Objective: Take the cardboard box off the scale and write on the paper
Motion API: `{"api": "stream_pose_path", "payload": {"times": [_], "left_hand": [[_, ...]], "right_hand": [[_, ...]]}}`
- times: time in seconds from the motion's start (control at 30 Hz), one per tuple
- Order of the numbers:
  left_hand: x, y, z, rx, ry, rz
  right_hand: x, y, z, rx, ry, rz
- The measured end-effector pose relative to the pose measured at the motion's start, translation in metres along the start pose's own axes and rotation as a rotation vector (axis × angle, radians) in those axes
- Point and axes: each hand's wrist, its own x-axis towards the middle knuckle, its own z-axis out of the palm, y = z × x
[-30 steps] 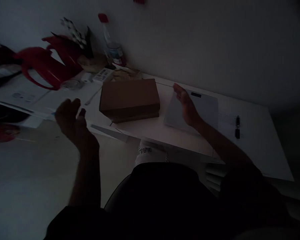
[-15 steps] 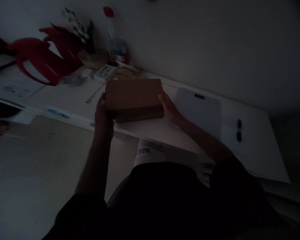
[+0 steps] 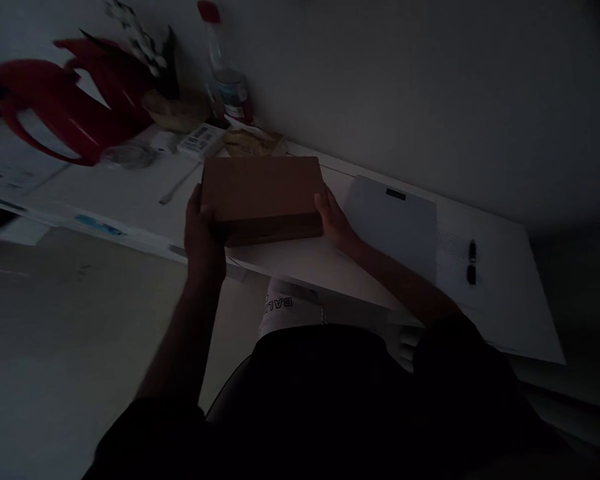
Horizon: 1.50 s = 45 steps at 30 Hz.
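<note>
Left hand (image 3: 203, 235) and right hand (image 3: 334, 220) clamp brown box (image 3: 261, 195); grey pad (image 3: 395, 223) beside; bottle (image 3: 223, 73) behind

A white table (image 3: 130, 193) stands against a pale wall, dimly lit. At its far left lie red curved plastic parts (image 3: 55, 113), with a clear bottle with a red cap (image 3: 223, 80) upright near the wall and a small labelled packet (image 3: 200, 140) just beside it. To the right a grey flat pad (image 3: 395, 223) lies on the tabletop, and a black pen (image 3: 472, 262) rests well apart from it on white paper (image 3: 495, 293).
</note>
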Motion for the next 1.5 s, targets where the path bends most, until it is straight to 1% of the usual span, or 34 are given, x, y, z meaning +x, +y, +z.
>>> {"api": "stream_pose_path", "payload": {"times": [0.1, 0.2, 0.37, 0.47, 0.57, 0.67, 0.77, 0.9, 1.0, 1.13, 1.27, 1.37, 1.5], "left_hand": [[0.001, -0.001, 0.001, 0.002, 0.031, -0.025], [0.003, -0.003, 0.001, 0.035, 0.034, 0.009], [0.004, -0.005, 0.001, -0.023, 0.054, -0.011], [0.002, -0.002, 0.002, 0.009, 0.027, 0.045], [0.0, 0.005, 0.004, 0.054, -0.012, 0.126], [0.0, 0.014, 0.011, 0.041, -0.006, 0.133], [0.0, 0.027, 0.026, 0.016, -0.038, 0.146], [-0.002, 0.039, 0.055, -0.027, -0.125, 0.166], [-0.005, 0.042, 0.079, -0.024, -0.206, 0.205], [-0.013, 0.043, 0.111, -0.05, -0.329, 0.27], [-0.024, 0.041, 0.141, -0.019, -0.367, 0.225], [-0.031, 0.034, 0.161, -0.009, -0.389, 0.187], [-0.039, 0.02, 0.184, -0.023, -0.421, 0.07]], "right_hand": [[0.001, 0.001, 0.001, 0.01, 0.005, -0.02], [0.002, 0.001, 0.002, 0.006, 0.019, -0.001], [0.002, -0.001, 0.001, 0.028, 0.004, -0.031], [0.001, -0.003, -0.002, 0.023, 0.003, -0.01], [-0.002, -0.009, -0.007, 0.037, -0.004, -0.042], [-0.006, -0.021, -0.017, 0.028, -0.001, -0.083], [-0.013, -0.034, -0.032, -0.038, 0.027, -0.088], [-0.028, -0.051, -0.057, -0.1, 0.078, -0.099], [-0.042, -0.057, -0.078, -0.085, 0.117, -0.095], [-0.062, -0.059, -0.105, -0.128, 0.207, -0.092], [-0.079, -0.055, -0.131, -0.187, 0.29, -0.092], [-0.094, -0.051, -0.148, -0.171, 0.326, -0.077], [-0.116, -0.047, -0.165, -0.166, 0.387, -0.019]]}}
